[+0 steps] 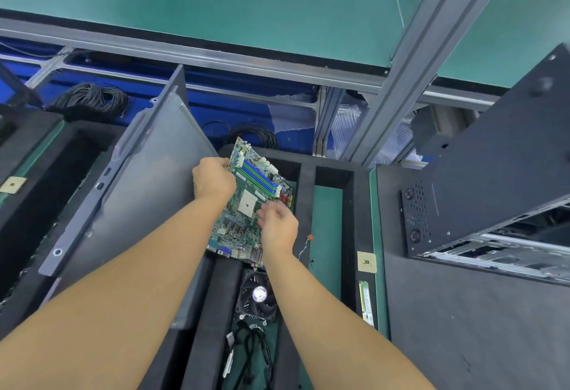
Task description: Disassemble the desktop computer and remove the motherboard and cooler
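Forearms (123,312), two: your left hand (212,179) and right hand (279,226), each grip clamped on a motherboard (246,183) edge; lower it level, avoiding the socket (248,204).

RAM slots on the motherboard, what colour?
Blue and green, alternating, on the motherboard; head view.

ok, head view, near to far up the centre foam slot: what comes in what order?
Nearest first: loose black cables → cooler → motherboard, gripped by left hand and right hand → coiled black wire.
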`<state>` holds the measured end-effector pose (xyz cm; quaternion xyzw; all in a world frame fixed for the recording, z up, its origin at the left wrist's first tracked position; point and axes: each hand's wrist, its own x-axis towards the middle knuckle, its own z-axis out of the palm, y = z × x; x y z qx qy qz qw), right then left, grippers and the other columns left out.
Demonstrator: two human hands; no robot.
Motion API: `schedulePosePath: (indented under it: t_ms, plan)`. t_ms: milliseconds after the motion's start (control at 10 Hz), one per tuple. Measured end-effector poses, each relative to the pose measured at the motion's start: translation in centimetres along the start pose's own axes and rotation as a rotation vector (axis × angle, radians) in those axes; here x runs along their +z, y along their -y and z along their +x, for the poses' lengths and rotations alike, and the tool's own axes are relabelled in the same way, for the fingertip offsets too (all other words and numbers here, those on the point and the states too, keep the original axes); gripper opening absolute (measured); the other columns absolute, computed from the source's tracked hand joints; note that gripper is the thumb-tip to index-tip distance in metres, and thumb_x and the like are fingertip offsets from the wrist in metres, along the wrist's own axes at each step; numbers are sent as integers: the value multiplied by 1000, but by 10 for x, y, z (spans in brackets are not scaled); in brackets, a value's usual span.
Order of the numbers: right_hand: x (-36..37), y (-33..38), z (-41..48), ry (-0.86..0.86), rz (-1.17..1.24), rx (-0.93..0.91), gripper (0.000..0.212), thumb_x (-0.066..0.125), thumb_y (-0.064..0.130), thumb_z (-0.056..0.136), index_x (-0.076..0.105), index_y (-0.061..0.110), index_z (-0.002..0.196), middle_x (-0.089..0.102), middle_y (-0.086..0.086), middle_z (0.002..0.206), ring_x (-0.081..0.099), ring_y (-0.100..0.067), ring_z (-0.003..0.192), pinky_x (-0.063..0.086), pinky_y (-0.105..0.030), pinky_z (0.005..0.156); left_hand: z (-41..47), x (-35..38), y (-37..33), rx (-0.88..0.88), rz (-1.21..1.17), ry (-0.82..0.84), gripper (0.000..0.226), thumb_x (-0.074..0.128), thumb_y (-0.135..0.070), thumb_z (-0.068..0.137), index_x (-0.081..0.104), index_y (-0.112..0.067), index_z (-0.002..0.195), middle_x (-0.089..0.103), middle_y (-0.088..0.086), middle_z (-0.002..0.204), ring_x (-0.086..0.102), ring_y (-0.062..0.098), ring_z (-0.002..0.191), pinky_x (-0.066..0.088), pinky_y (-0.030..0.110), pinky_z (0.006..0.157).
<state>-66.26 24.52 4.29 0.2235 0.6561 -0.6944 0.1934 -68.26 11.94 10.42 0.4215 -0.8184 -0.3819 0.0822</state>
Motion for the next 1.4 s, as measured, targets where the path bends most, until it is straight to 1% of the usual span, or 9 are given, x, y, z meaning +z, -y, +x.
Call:
schedulePosePath:
  t_ms: [100, 400, 600, 800, 900, 1100, 1200, 1300, 1400]
  plan:
    - [0, -4, 4, 0, -147, 27, 20, 54, 7, 95, 71, 11, 87, 72, 4, 77, 73, -18, 84, 59, -41, 87, -1, 0, 0, 7, 11, 1, 43, 45, 4, 95, 64, -10, 131, 61, 15, 134, 62, 34, 112, 53, 38, 95]
    - [-1, -1, 9, 62, -396, 8, 27, 53, 3, 91, 72, 17, 79, 71, 4, 77, 61, -11, 66, 48, -23, 61, -3, 0, 1, 21, 17, -10, 42, 44, 2, 96, 63, -11, 132, 60, 14, 135, 61, 35, 112, 53, 40, 96]
    - [6, -5, 5, 37, -469, -12, 25, 52, 7, 94, 77, 6, 94, 72, -6, 84, 60, -18, 69, 49, -26, 62, -1, 1, 5, 41, 26, -15, 39, 46, -1, 98, 65, -11, 130, 63, 14, 132, 61, 34, 114, 52, 37, 97]
    - [11, -15, -12, 10, -254, 99, 35, 47, 4, 98, 70, 14, 122, 68, 0, 123, 63, -19, 99, 54, -27, 83, -2, 4, 5, 21, 9, -32, 40, 47, 0, 97, 65, -13, 130, 62, 14, 132, 61, 35, 112, 50, 35, 94]
    - [11, -9, -19, 23, -142, 221, 51, 37, -6, 93, 67, 18, 126, 63, 0, 130, 57, -11, 80, 49, -24, 70, -1, 5, 5, 21, 1, -36, 41, 47, 2, 96, 65, -11, 130, 63, 15, 131, 62, 35, 112, 51, 36, 96]
    - [1, 2, -23, 127, -212, 224, 55, 32, -5, 93, 66, 19, 128, 60, -3, 135, 59, -12, 91, 40, -12, 51, -4, 3, 3, 2, 4, -28, 43, 46, 3, 95, 64, -11, 132, 61, 15, 133, 62, 35, 110, 54, 38, 92]
    - [-7, 4, -22, 176, -230, 152, 41, 43, 3, 97, 67, 20, 125, 65, 11, 106, 52, 8, 79, 39, -5, 45, -12, 4, 0, 65, 22, -51, 44, 44, 1, 97, 58, -9, 137, 58, 15, 137, 58, 34, 118, 49, 40, 98]
    - [-23, 8, -23, 127, -273, 81, 34, 47, 3, 93, 71, 17, 113, 59, 17, 81, 55, 2, 69, 39, -7, 48, -22, 6, -4, 296, 128, -125, 35, 48, -12, 101, 60, -10, 133, 56, 11, 133, 49, 32, 121, 42, 46, 102]
    - [-43, 22, -23, 114, -259, 17, 32, 43, 4, 92, 70, 20, 93, 68, 5, 79, 53, -9, 60, 46, -20, 56, -40, 9, -15, 357, 38, 4, 28, 46, -24, 103, 66, -14, 119, 68, 7, 107, 60, 27, 99, 48, 41, 89]
